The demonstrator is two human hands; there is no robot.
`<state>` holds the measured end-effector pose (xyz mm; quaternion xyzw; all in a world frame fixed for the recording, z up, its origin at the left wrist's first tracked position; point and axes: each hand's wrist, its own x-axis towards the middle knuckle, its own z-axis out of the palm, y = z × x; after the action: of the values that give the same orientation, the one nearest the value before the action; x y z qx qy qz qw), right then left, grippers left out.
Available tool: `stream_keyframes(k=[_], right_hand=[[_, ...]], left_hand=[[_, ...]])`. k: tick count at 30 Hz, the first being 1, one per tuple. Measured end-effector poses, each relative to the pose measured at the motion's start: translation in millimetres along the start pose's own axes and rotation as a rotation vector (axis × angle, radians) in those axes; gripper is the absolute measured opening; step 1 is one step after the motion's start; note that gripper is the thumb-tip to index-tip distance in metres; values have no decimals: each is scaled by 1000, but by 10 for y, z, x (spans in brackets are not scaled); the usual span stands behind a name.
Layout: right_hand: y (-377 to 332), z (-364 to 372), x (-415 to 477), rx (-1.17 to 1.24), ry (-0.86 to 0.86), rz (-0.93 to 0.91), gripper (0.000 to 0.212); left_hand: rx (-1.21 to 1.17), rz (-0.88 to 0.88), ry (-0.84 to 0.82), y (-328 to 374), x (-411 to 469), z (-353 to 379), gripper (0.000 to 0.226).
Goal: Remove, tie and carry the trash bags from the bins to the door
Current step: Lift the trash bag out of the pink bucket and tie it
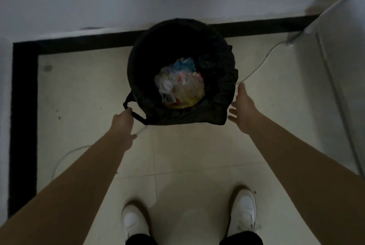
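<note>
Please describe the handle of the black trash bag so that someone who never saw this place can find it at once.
Against the white wall stands a round bin lined with a black trash bag holding pale rubbish. At its near left edge a thin black handle loop sticks out over the floor tiles. The left hand grips it, while the right hand is open beside the bag.

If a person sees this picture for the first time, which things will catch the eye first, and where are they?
First, the round bin lined with a black bag, against the wall at top centre, with pale, colourful trash in it. Next, two bare arms reach to it: the left hand grips a bag handle at the bin's near left, and the right hand is open beside the bag's right edge. White shoes stand at the bottom.
</note>
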<state>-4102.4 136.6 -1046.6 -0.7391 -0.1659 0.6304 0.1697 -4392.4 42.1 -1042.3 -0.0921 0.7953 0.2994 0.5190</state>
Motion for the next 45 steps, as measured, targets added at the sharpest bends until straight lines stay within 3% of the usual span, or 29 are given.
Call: stream_keyframes(k=[2,4,7,11,14,17,20,22,24,27,30,34,36,39,43,45], right_hand=[[-2,-13,96,124,-138,51,83],[-70,-32,98,140,-178,18,74],[-204,-92,23,174,-72,-78,49],[-457,-128,-98,189,101,-262,28],[-730,-2,-261,-29,152,-486,26],[-879,224,-565,-267,70,-769,20],[-829,325,-709,-275,-162,-707,16],[-808,314,-774,-196,-237,-569,23],[-827,266,-818,-116,-221,-570,17],[-840,195,-835,-60,-108,-608,44],[-870,143,-746,-50,35,-548,40],[-834,154,-819,-566,229,-891,26],[-817,176,-916,-569,110,-820,8],[-832,217,-1012,-310,-92,-561,46],[-780,386,-1161,-355,-182,-404,41],[-721,459,-1142,-478,-228,-302,51]], left_hand=[[-161,-80,-194,-111,66,32,57],[-224,-54,-241,-139,23,44,53],[-313,71,-35,17,-111,31,24],[-384,300,152,481,-323,-83,9],[-276,587,153,927,-592,13,9],[26,1001,69,1129,-898,205,17],[290,1239,136,1025,-1038,290,28],[239,1209,117,916,-1105,271,24],[158,1173,120,863,-1172,229,17],[66,1108,183,904,-1197,132,18],[13,1042,153,975,-1239,76,14],[53,1084,155,994,-1394,87,15],[70,1075,166,1007,-1417,61,20],[98,1077,224,1034,-1481,-67,19],[41,1009,241,1063,-1403,-322,13],[79,915,199,1033,-1327,-412,14]])
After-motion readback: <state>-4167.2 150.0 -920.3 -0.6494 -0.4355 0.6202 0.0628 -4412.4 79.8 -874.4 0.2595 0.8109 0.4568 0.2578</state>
